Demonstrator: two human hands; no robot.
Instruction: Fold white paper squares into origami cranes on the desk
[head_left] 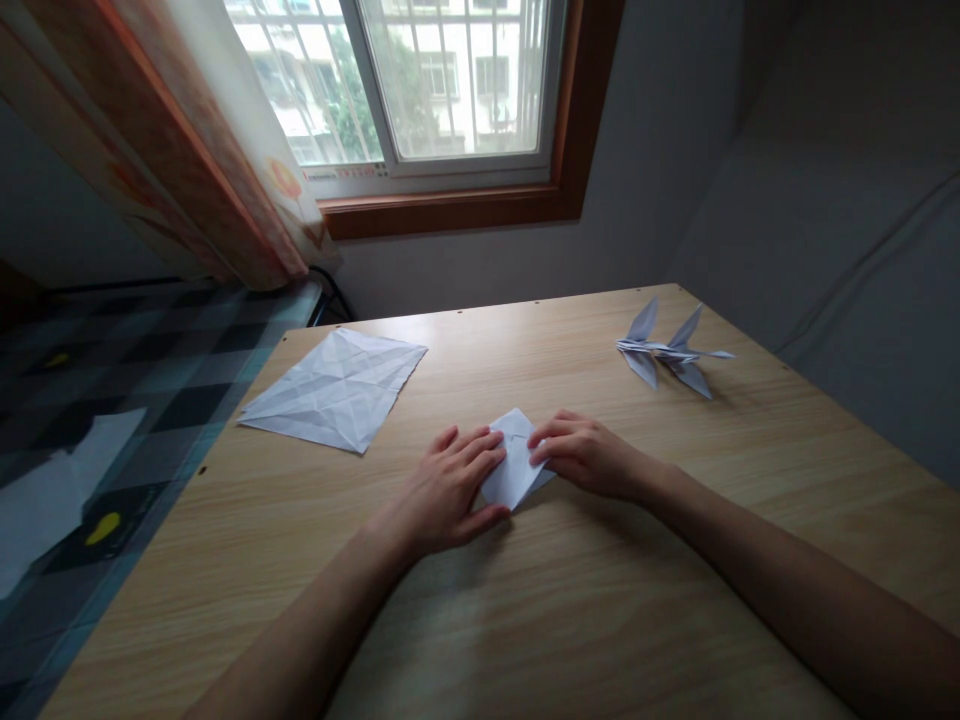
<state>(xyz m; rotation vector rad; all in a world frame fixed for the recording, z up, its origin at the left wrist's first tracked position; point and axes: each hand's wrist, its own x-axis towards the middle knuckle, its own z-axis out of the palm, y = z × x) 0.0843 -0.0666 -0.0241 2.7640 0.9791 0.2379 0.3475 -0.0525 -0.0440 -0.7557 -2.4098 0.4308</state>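
A small piece of folded white paper (pixel 517 468) lies on the wooden table in front of me, its top corner pointing away. Flat along its left side rests my left hand (pixel 452 490), fingers stretched out and the fingertips and thumb on the paper's edge. My right hand (pixel 581 455) has its fingers bent and pressed together at the paper's right edge, gripping the layers there. A lower flap shows beneath the right side. The thumb of the right hand is hidden behind its fingers.
On the left of the table (pixel 420 620) lies a creased square paper sheet (pixel 341 390). A folded paper figure with pointed wings (pixel 667 350) sits at the back right. A checked cloth surface with white paper (pixel 45 510) on it adjoins the left edge. A window and curtain are behind.
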